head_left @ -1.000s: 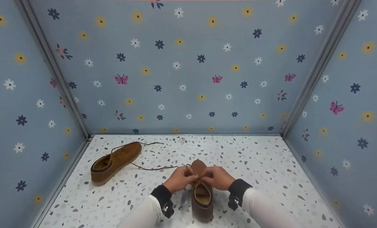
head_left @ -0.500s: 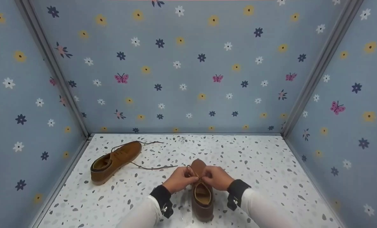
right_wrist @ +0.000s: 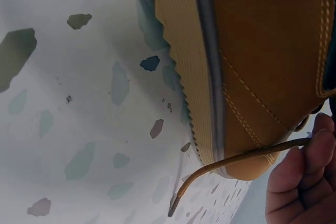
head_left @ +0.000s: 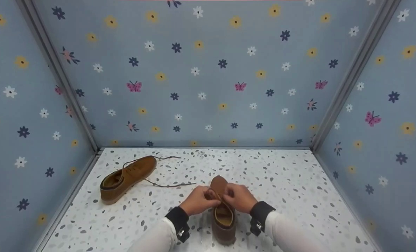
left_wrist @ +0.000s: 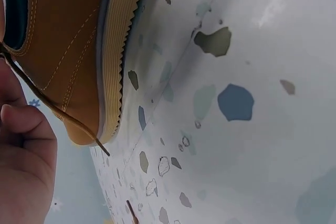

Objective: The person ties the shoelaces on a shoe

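Note:
A brown lace-up shoe [head_left: 224, 236] stands in front of me, its toe pointing away and its heel toward me. Over its lacing my left hand [head_left: 198, 201] and right hand [head_left: 242, 198] meet from either side, thumbs bent against curled fingers. The right wrist view shows the right hand pinching a brown shoelace [right_wrist: 231, 159], whose tipped end hangs beside the toe. From the left, the other hand pinches a lace loop at the shoe's throat; its fingertips are partly cut off in the left wrist view. A loose lace end [left_wrist: 79, 125] hangs past the shoe's side there.
A second brown shoe [head_left: 132, 178] lies to the left, its untied laces [head_left: 169, 186] spread over the white speckled surface [head_left: 274, 171]. Blue flowered panels [head_left: 208, 80] with grey frame edges enclose the back and both sides.
Both hands stay at the lacing and have shifted slightly toward the shoe's opening. The left thumb has edged to the right. Both shoes stay in place.

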A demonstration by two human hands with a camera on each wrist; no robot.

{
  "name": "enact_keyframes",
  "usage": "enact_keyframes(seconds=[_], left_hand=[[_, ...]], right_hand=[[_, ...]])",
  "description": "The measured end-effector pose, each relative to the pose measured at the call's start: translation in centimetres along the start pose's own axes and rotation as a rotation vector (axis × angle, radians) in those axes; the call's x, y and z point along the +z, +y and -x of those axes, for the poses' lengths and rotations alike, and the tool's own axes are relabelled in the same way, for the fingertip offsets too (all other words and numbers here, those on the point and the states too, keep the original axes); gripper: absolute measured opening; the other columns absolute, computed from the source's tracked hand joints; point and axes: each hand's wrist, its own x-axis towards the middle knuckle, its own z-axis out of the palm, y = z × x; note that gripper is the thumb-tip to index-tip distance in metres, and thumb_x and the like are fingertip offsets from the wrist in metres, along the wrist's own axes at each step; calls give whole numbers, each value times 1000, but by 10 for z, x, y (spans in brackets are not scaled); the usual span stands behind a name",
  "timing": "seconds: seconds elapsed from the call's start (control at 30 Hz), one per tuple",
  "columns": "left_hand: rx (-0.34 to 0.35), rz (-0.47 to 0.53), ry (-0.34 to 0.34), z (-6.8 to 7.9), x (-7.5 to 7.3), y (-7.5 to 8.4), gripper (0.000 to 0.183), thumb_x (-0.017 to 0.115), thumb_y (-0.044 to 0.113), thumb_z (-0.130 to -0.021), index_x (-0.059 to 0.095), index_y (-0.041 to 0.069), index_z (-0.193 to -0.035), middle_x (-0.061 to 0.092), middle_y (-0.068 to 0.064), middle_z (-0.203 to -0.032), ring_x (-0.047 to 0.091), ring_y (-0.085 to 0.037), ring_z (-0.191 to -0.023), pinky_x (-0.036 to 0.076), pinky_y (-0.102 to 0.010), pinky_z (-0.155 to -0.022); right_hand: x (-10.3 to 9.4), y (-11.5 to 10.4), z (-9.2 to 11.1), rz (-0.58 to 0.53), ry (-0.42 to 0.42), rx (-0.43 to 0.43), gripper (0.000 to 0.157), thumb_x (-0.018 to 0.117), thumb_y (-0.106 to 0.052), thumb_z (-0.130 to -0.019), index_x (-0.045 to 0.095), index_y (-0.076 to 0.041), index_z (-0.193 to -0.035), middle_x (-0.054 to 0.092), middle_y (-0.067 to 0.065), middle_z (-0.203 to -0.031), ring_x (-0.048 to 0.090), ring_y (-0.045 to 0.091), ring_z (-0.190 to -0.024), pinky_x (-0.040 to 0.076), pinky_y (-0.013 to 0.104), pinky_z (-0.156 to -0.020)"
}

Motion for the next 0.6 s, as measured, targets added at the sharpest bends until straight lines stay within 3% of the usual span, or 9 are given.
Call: enact_keyframes(seconds=[0.17, 0.43, 0.6], left_hand=[[3, -10, 5, 1, 1, 1, 7, 81, 19, -90, 78, 13, -90, 77, -3, -94, 66, -3, -79, 54, -22, -76], [-4, -2, 4, 1, 2, 3, 7, 81, 18, -89, 77, 13, -91, 76, -2, -93, 66, -4, -80, 55, -22, -76], [-10, -1, 6, 0, 2, 3, 8, 81, 18, -89, 76, 12, -91, 75, -1, -91, 65, -3, -78, 55, -23, -74]], right_hand=[[0, 1, 0, -19, 1, -12, 16, 72, -12, -94, 62, -16, -82, 64, -6, -75, 55, 2, -66, 49, 22, -60], [-13, 1, 0, -106, -129, 19, 7, 69, -8, -90, 67, -14, -91, 72, -1, -85, 63, 6, -75, 56, 25, -67], [-19, 4, 1, -142, -192, 23, 13, 63, -4, -87, 69, -11, -95, 73, 3, -88, 66, 9, -75, 57, 26, -67]])
